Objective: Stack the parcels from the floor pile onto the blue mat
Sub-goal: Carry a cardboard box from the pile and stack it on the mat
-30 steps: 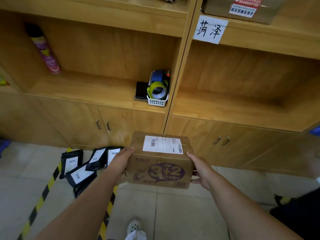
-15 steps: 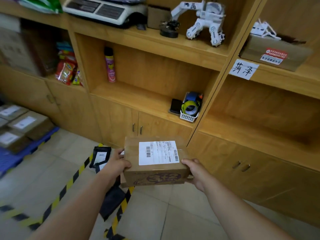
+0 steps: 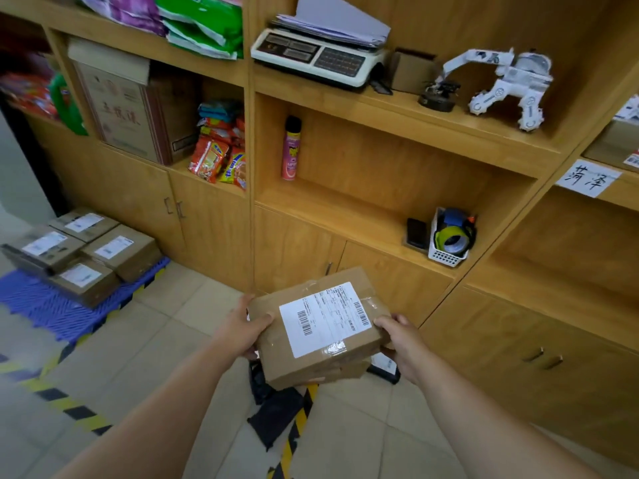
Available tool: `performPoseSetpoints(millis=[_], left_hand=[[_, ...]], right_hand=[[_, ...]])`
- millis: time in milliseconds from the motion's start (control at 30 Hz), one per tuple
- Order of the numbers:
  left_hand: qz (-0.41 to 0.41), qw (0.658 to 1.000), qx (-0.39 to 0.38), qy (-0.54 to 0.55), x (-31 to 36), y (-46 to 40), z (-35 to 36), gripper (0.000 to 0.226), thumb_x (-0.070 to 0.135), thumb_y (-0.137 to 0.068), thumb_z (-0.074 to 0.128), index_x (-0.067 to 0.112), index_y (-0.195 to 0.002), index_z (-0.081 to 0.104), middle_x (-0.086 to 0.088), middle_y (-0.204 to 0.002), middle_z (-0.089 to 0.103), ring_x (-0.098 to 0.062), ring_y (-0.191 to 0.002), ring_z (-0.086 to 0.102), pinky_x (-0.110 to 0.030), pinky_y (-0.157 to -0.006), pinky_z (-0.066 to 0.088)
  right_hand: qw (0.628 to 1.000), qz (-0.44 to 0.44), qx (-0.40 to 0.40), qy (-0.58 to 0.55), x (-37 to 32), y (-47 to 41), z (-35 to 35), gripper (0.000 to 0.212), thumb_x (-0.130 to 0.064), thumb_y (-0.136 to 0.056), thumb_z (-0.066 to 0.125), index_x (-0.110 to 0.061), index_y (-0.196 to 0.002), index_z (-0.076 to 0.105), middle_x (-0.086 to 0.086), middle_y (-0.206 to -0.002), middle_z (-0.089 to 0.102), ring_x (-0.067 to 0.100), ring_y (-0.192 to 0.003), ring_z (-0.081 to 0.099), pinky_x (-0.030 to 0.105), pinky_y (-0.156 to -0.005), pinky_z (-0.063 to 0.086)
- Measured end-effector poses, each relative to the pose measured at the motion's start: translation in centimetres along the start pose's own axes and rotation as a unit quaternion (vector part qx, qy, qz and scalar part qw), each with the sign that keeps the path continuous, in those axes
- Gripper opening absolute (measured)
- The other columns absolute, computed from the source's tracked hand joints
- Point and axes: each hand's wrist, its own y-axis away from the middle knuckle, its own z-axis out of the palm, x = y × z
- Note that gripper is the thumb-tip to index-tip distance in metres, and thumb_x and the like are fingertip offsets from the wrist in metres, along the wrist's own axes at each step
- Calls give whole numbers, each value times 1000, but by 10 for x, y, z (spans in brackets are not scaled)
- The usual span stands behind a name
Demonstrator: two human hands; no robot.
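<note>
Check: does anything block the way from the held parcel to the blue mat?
Nothing visible does. Both the left hand and right hand grip the parcel; bare floor tiles lie between it and the blue mat, which already carries boxes.

Pale tiled floor [image 3: 166,344] crossed by yellow-and-black hazard tape [image 3: 69,406]. Along the back, light wooden shelving [image 3: 380,160] over closed cabinet doors [image 3: 214,229] with small metal handles. Even, warm indoor light, soft shadows inside the shelf bays.

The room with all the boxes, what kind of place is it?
Probably a small parcel or mail room: labelled boxes stacked on a blue mat, a weighing scale, and packing tape on the shelves.
</note>
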Motion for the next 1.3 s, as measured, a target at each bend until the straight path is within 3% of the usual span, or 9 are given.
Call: performPoseSetpoints(millis=[200,333,500,700,767,867,967,1133,1300], left_hand=[[-36,999,-12,-15,-22,-11,-91,35,32,-86,62,19,-107,37,-11,-94,55,-28,-63,62,-38,-55,57],[-64,998,-4,-24,-44,-24,-133,43,34,-81,66,24,-113,40,-7,-111,50,-24,-83,60,-39,-63,59],[-59,988,16,-143,-64,-51,-172,58,49,-80,64,24,-128,45,-2,-127,46,-23,-117,45,-37,-95,46],[-83,987,77,-111,-63,-84,-215,35,44,-82,65,25,-107,49,7,-95,51,-16,-89,55,-33,-81,49],[-80,986,106,-98,-56,-101,-233,39,42,-83,64,28,-116,51,7,-102,53,-15,-93,54,-30,-82,47],[-92,984,122,-92,-42,-130,-266,48,37,-85,60,30,-131,49,5,-118,58,-17,-107,56,-28,-86,47],[-112,979,154,-74,-33,-158,-300,45,29,-86,58,33,-130,52,6,-107,59,-19,-105,57,-31,-88,50],[-137,971,194,-38,-35,-190,-354,43,21,-90,56,29,-131,51,0,-123,59,-21,-106,58,-38,-92,51],[-144,965,218,8,-51,-212,-420,41,18,-90,55,29,-130,53,-1,-118,62,-23,-103,60,-41,-89,53]], right_hand=[[999,50,-7,-17,-21,12,106,37,-29,-85,66,-22,-115,46,7,-100,58,26,-88,56,47,-77,52],[998,58,-10,-7,-33,8,166,35,-26,-86,65,-17,-114,46,13,-98,58,31,-87,58,45,-62,56],[998,34,-28,42,-49,-15,229,32,-28,-84,67,-16,-110,52,11,-97,62,32,-92,60,50,-74,56],[995,-13,-44,84,-79,-61,313,20,-33,-85,62,-19,-96,54,7,-101,62,23,-87,59,40,-75,53],[995,-22,-62,80,-95,-79,343,28,-33,-88,60,-17,-108,51,5,-98,60,18,-80,55,32,-63,49],[991,-33,-96,92,-119,-108,392,60,-36,-84,64,-24,-136,36,3,-126,54,23,-103,54,42,-87,51],[988,-29,-123,90,-141,-128,448,76,-30,-77,69,-26,-142,28,2,-128,52,25,-106,54,38,-82,49],[975,-18,-179,129,-158,-136,536,40,-27,-76,71,-13,-105,49,9,-108,61,27,-96,60,39,-83,50],[959,-38,-234,153,-173,-121,619,31,-21,-85,64,-17,-109,45,6,-105,62,23,-87,60,39,-81,49]])
